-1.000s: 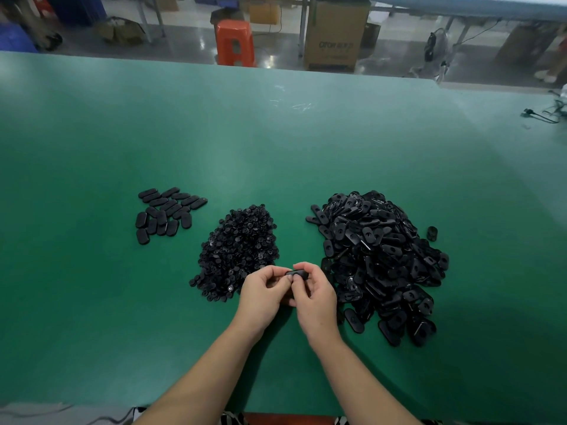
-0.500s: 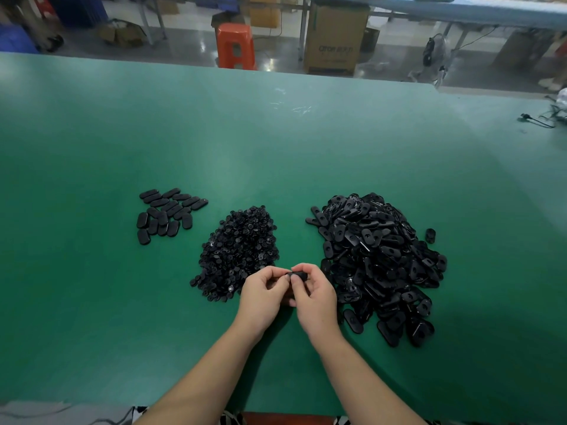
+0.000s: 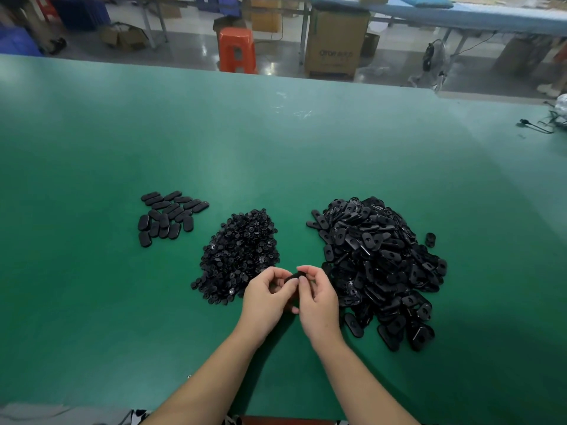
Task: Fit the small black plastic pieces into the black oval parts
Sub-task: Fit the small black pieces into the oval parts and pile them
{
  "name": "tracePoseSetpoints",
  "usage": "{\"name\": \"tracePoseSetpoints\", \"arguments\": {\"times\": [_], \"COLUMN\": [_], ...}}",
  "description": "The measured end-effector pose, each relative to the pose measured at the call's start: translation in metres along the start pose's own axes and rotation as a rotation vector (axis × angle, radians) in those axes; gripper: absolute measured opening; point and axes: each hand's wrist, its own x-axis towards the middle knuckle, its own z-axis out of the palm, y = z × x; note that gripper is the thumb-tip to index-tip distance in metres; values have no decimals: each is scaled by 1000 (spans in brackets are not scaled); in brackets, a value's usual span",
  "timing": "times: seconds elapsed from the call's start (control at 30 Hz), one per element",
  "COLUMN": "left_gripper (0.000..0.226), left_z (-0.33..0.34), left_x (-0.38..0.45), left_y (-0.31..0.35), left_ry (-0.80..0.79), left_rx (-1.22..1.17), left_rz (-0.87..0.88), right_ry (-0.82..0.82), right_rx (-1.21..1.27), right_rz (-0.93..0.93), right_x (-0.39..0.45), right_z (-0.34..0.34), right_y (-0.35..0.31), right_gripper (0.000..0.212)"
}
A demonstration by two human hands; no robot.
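A black oval part (image 3: 294, 276), its long axis running roughly from 8 to 2 o'clock, is pinched between the curled fingertips of the left hand (image 3: 268, 297) and right hand (image 3: 317, 302) above the green table (image 3: 92, 302). The heap of small black pieces (image 3: 237, 256) lies at 11 o'clock from the hands, the pile of oval parts (image 3: 377, 265) at 2 o'clock, and a set of laid-out ovals (image 3: 170, 217) farther off at 10 o'clock.
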Motion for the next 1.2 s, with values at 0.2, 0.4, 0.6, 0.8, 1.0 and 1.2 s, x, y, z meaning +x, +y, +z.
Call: {"name": "tracePoseSetpoints", "arguments": {"times": [0.2,0.4,0.6,0.8,1.0,1.2], "left_gripper": [11,18,29,31,24,30], "left_z": [-17,-98,-149,-114,-36,-24], "left_x": [10,53,70,53,24,23], "left_y": [17,43,33,27,0,-15], "left_ry": [113,479,637,611,338,407], "left_rx": [453,729,921,909,960,1160], "left_rz": [261,273,133,360,703,845], "right_ry": [47,-17,-33,-36,-41,-129], "right_rx": [-85,-166,-262,-312,-322,-213], "right_rz": [-116,-135,-154,-162,-170,-65], "right_x": [0,-2,-2,-3,1,4], "right_z": [4,4,5,7,5,-10], "right_y": [2,4,6,4,2,-20], "right_gripper": [26,21,23,24,22,26]}}
